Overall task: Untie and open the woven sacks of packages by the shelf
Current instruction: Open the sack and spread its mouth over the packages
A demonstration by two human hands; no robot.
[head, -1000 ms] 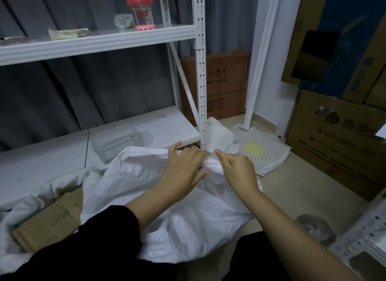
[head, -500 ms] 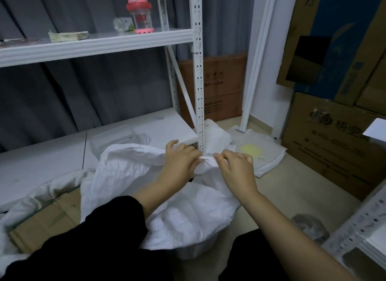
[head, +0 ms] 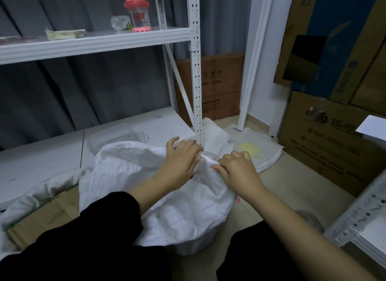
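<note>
Right now both hands pinch the bunched neck of the woven sack, left hand and right hand close together, at the floor by the shelf post. A hard tug could tighten the knot, or tip the sack off the knees.

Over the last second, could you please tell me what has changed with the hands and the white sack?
Little has changed. Both hands kept hold of the bunched neck of the white woven sack: the left hand and right hand have drawn slightly apart, pulling the fabric between them, with no change of grip. The knot itself is hidden. The cardboard box and pink bottle stayed put.
</note>
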